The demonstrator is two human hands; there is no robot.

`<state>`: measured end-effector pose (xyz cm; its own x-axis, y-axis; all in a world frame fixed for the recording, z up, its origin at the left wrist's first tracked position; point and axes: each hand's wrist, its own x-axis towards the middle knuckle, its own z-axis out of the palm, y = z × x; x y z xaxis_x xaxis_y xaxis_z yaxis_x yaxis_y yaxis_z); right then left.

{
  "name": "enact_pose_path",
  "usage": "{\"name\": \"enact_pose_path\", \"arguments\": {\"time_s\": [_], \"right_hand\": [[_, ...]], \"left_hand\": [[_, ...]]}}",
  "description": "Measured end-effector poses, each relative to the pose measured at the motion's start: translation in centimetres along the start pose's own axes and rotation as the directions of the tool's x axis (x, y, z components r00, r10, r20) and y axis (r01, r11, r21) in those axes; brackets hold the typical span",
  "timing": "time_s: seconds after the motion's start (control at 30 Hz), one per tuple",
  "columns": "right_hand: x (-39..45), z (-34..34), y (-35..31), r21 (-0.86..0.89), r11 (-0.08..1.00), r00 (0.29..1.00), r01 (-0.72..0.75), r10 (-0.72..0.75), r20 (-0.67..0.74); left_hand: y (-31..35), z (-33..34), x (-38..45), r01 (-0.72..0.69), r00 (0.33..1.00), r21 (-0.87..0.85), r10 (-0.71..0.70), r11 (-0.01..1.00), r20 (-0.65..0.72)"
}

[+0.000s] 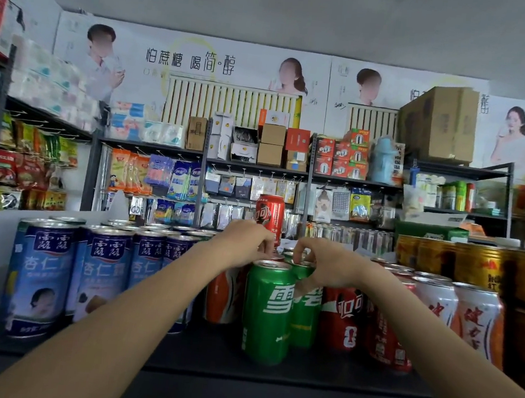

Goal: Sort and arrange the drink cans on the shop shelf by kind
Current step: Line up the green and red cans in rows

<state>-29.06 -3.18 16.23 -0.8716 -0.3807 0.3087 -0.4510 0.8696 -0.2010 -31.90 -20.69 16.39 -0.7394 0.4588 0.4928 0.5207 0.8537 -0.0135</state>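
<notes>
The green Sprite can [268, 309] stood at the front of the dark shelf [206, 348], just below and between both hands, with a second green can [305, 304] touching it on the right side and partly hidden under the right hand [329, 264]. That hand curled its fingers down over the rim of a green can top further back, apparently pinching it, though the exact can under the fingertips was hard to tell. The left hand [243, 245] reached in close beside it, fingers bent onto the tops of the red cans behind the front green one; whether it truly gripped one could not be made out. A tall red cola can [269, 217] rose just beyond the left hand's knuckles, seemingly standing on other cans. Left of the left forearm stood the blue almond-drink cans [42, 276]; under the right forearm stood red cola cans [344, 321], then white-and-orange cans [475, 321] and gold cans [487, 271] further right. Sorting looked mid-way: greens and reds were still mingled in the middle. The next move likely called for lifting one can straight up without knocking its neighbours.
</notes>
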Motion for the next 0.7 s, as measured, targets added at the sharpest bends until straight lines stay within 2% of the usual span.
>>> {"name": "enact_pose_path", "arguments": {"time_s": [0.13,0.3,0.37,0.4,0.43,0.5,0.57,0.6,0.7], "right_hand": [[0.6,0.3,-0.1,-0.052,0.998,0.999,-0.026,0.024,-0.037],[2.2,1.5,0.2,-0.186,0.979,0.99,-0.087,0.065,-0.122],[2.0,0.9,0.2,-0.196,0.979,0.976,-0.063,0.02,-0.217],[1.5,0.3,-0.1,-0.136,0.991,0.967,-0.016,-0.019,-0.253],[0.8,-0.5,-0.5,-0.028,0.998,0.965,0.062,-0.067,-0.253],[-0.6,-1.5,-1.7,0.163,0.968,0.977,0.191,-0.17,-0.131],[-1.6,-1.0,-2.7,0.108,0.977,0.982,0.184,-0.188,0.029],[-1.8,-0.1,-3.0,0.07,0.984,0.984,0.165,-0.169,0.057],[-2.0,2.1,-3.3,0.14,0.979,0.989,0.15,-0.148,-0.023]], "left_hand": [[0.0,-1.1,-0.2,-0.033,0.997,0.022,0.032,0.999,0.065],[-0.7,-1.4,-0.9,-0.025,0.998,0.008,0.024,1.0,0.051],[-0.8,-1.2,-1.1,-0.024,0.999,0.01,0.024,1.0,0.039],[-0.9,-1.1,-1.2,-0.017,0.999,0.003,0.017,1.0,0.037],[-1.0,-0.9,-1.2,-0.004,0.999,-0.019,0.005,1.0,0.038],[-1.2,-0.7,-1.6,0.032,0.999,-0.089,-0.029,0.995,0.042],[-1.3,-0.6,-2.1,0.043,0.999,-0.116,-0.04,0.992,0.028],[-1.4,-0.6,-2.3,0.045,0.999,-0.099,-0.045,0.994,0.004],[-2.2,-0.8,-3.1,0.121,0.985,0.008,-0.119,0.993,-0.124]]}}
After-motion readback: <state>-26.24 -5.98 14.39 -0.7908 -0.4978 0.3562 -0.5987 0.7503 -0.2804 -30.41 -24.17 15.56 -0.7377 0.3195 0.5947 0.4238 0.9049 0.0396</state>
